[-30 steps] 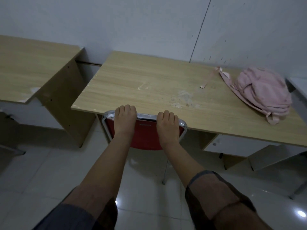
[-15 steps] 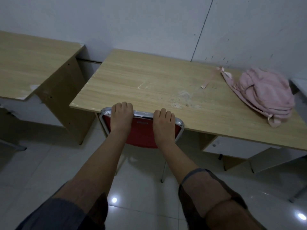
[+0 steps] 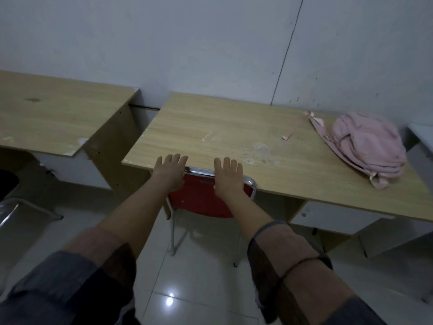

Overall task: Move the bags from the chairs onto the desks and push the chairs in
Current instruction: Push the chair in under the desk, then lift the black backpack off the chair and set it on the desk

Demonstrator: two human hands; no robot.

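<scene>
Bag (image 3: 367, 146) lying on desk (image 3: 210, 127), toward its right end. Chair (image 3: 206, 198) tucked under desk's near edge. Left hand (image 3: 169, 171) and right hand (image 3: 228, 177) flat, fingers straightened, no longer curled over chair's backrest.

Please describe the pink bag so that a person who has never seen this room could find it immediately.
Look at the wooden desk against the white wall, the one with the red chair pushed under its front edge. On the far right end of that desktop lies the pink bag, a soft, crumpled fabric backpack with a loose strap trailing to its left. It is the only object on either desk.
</scene>
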